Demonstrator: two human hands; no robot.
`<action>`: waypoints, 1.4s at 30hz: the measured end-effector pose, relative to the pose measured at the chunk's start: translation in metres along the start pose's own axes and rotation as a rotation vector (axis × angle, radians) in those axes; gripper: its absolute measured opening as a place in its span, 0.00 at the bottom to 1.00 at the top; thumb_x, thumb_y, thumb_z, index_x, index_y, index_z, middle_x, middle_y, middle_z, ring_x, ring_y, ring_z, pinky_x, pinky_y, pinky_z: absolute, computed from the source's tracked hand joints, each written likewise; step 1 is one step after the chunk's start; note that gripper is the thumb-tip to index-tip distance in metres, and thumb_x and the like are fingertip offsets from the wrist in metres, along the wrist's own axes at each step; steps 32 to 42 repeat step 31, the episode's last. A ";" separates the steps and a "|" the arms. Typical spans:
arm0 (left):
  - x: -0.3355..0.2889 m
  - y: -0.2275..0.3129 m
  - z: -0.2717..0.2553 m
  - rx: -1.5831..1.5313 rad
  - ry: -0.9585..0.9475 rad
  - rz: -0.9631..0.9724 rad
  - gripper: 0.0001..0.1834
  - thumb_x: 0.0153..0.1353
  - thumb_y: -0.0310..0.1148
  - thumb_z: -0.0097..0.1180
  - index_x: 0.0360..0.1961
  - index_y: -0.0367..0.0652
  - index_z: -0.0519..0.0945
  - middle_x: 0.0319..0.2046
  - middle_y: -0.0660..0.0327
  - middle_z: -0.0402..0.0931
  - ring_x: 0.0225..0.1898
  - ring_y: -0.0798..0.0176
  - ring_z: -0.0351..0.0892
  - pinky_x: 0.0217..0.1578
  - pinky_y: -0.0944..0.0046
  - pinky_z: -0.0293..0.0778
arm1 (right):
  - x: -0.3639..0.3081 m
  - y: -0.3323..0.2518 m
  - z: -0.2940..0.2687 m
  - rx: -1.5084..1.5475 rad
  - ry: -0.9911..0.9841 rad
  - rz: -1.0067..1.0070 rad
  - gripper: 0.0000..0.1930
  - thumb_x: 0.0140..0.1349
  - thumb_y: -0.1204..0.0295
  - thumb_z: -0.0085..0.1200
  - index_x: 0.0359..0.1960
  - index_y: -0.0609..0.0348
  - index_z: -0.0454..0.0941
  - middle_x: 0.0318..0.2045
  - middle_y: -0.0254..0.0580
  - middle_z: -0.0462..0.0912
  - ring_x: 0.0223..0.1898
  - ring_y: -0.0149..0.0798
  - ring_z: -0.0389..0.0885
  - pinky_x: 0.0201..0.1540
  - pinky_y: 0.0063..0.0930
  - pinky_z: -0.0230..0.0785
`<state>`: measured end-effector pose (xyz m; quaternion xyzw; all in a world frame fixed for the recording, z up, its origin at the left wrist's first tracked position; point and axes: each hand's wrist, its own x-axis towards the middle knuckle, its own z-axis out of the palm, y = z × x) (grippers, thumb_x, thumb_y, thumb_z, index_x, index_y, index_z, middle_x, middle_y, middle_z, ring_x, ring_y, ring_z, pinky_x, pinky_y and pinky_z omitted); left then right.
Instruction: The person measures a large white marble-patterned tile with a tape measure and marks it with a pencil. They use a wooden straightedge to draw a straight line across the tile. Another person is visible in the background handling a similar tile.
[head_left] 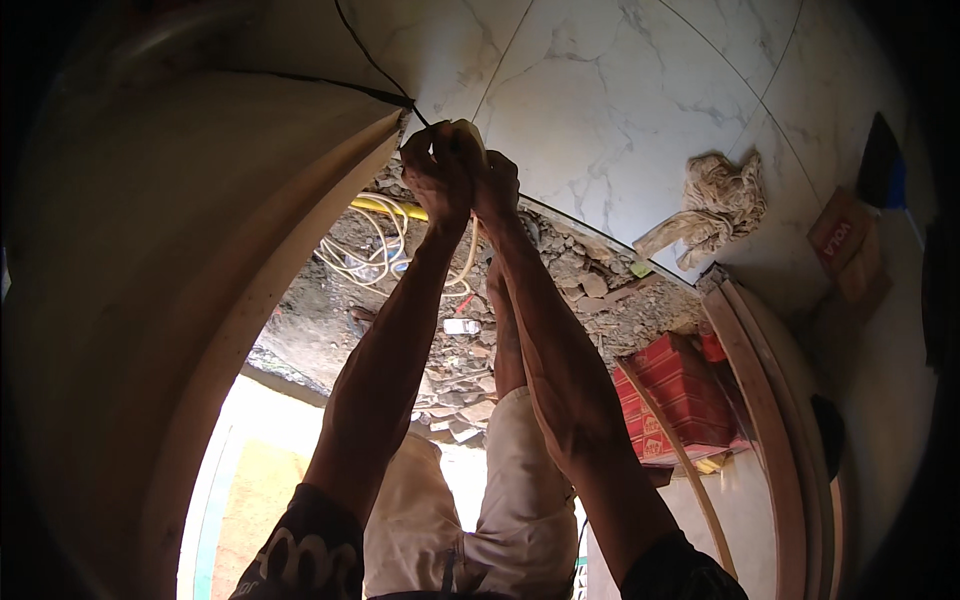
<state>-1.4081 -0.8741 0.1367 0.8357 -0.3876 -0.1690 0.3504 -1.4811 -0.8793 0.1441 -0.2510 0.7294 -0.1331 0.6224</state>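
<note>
My left hand (436, 182) and my right hand (494, 188) are pressed together at the far end of my outstretched arms, fingers closed. A thin black cable (372, 62) comes down from the top and ends at the fingers of my left hand. Between the hands, mostly on the side of my right hand, a small pale yellowish piece (467, 131) sticks out; its kind is hidden by the fingers. A cream cable (472, 258) rises from a loose coil on the ground to just under my hands, where its end is hidden.
Marble-patterned tiles (600, 110) end at an edge above rubble (590, 270). A crumpled cloth (722, 205) lies on the tiles, near a torn red carton piece (842, 235). Red boxes (680, 400) and wooden boards (750, 400) stand right. A large brown panel (200, 260) fills the left.
</note>
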 end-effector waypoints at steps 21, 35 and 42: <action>-0.043 -0.087 -0.065 0.012 -0.576 -0.354 0.24 0.73 0.47 0.51 0.57 0.39 0.81 0.49 0.49 0.84 0.49 0.48 0.82 0.54 0.54 0.74 | -0.083 0.125 -0.059 0.346 0.146 0.065 0.40 0.68 0.41 0.54 0.53 0.74 0.61 0.42 0.54 0.73 0.34 0.39 0.80 0.27 0.29 0.74; -0.206 -0.087 -0.218 -0.296 -1.218 -0.596 0.50 0.74 0.68 0.24 0.54 0.27 0.81 0.43 0.43 0.85 0.51 0.47 0.83 0.59 0.51 0.71 | -0.176 0.103 -0.048 0.676 -0.138 0.114 0.31 0.67 0.44 0.58 0.62 0.49 0.64 0.39 0.40 0.81 0.27 0.42 0.87 0.12 0.25 0.69; -0.206 -0.087 -0.218 -0.296 -1.218 -0.596 0.50 0.74 0.68 0.24 0.54 0.27 0.81 0.43 0.43 0.85 0.51 0.47 0.83 0.59 0.51 0.71 | -0.176 0.103 -0.048 0.676 -0.138 0.114 0.31 0.67 0.44 0.58 0.62 0.49 0.64 0.39 0.40 0.81 0.27 0.42 0.87 0.12 0.25 0.69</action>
